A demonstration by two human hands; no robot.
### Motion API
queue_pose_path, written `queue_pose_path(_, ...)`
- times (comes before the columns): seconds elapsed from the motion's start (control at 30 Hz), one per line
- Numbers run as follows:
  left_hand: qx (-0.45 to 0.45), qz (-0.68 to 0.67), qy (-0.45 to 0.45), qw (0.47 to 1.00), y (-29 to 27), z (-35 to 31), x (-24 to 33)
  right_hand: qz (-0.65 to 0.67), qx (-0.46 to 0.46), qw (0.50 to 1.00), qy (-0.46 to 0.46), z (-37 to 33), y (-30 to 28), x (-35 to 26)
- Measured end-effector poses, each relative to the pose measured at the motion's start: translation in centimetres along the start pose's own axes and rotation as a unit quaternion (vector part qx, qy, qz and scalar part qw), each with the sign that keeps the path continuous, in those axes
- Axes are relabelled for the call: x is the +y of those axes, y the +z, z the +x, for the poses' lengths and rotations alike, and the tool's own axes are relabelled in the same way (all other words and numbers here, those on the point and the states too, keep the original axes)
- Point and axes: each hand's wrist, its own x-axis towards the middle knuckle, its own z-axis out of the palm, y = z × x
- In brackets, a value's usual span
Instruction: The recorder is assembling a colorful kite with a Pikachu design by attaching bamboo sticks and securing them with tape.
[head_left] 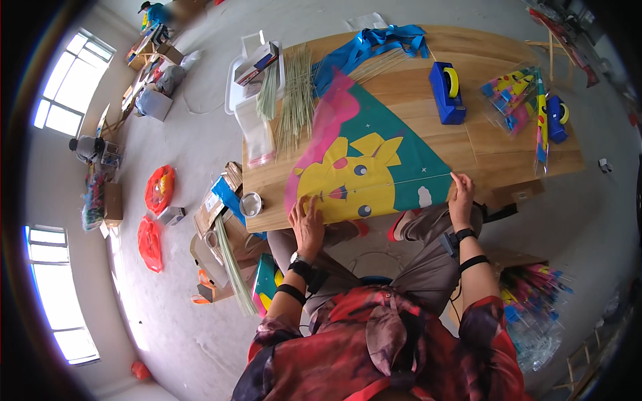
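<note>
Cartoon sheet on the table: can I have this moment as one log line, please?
cartoon sheet: on wooden table; left hand: at lower left corner; right hand: at right corner

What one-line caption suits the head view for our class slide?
Left hand and right hand touch a bright triangular sheet on a wooden table, with sticks and tape dispensers nearby.
</note>
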Motion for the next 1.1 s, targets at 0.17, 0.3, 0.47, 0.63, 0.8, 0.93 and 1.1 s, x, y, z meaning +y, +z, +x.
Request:
queue_pose_path(0.17, -0.003, -0.002, -0.006, 1.0, -0.11, 0.1, 0.19, 0.008, 0.003, 1.0, 0.001, 0.1, -0.13, 0.01)
queue_pose_path(0.3, -0.007, -0.006, 0.001, 1.0, -0.05, 0.04, -0.05, 0.01, -0.009, 1.0, 0.016, 0.07, -0.36, -0.17)
queue_pose_path(0.47, -0.01, -0.004, -0.011, 1.0, -0.22, -0.07, 0.05, 0.011, -0.012, 0.999, 0.035, 0.1, -0.41, -0.45)
queue_pose_path(0.63, -0.021, 0.0, -0.003, 1.0, -0.48, 0.0, 0.25, 0.01, -0.001, 1.0, 0.025, -0.09, -0.38, -0.08)
queue_pose_path(0.8, -0.014, 0.003, -0.002, 1.0, -0.12, -0.01, -0.27, 0.002, 0.004, 1.0, 0.019, 0.09, -0.15, -0.05)
queue_pose_path(0.93, -0.018, -0.005, -0.017, 1.0, -0.16, -0.1, -0.54, 0.002, -0.011, 1.0, 0.029, 0.03, 0.03, -0.23)
queue_pose_path(1.1, -0.017, 0.002, -0.017, 1.0, 0.11, -0.01, -0.23, 0.002, -0.002, 1.0, 0.012, 0.07, -0.16, 0.36)
